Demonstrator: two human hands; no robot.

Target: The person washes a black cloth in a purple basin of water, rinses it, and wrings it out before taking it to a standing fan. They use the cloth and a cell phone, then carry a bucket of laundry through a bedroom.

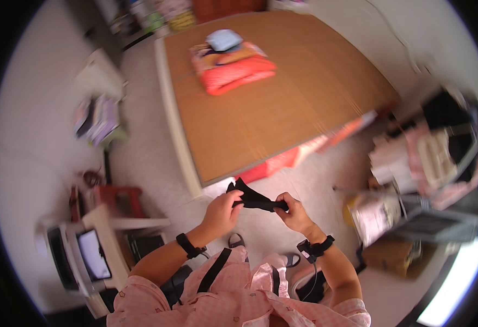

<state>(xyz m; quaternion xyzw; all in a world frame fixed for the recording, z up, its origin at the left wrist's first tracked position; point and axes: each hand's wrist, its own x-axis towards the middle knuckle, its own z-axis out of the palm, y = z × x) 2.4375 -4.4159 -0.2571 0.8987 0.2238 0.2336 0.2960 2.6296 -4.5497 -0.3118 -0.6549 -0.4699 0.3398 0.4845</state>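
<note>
A small black cloth item (257, 199) is stretched between my two hands, just beyond the near corner of a bed. My left hand (223, 210) pinches its left end, where a loose flap stands up. At the other end, my right hand (294, 213) grips the edge between thumb and fingers. Both wrists wear black straps, each with a cable nearby. What kind of garment or cloth it is, I cannot tell.
A bed with a brown mat (279, 94) lies ahead, bearing a folded red quilt (239, 73) and a pale blue bundle (224, 40). At left are a red stool (120, 200) and a printer-like machine (69, 257). Clothes (394, 163) hang on a rack at right.
</note>
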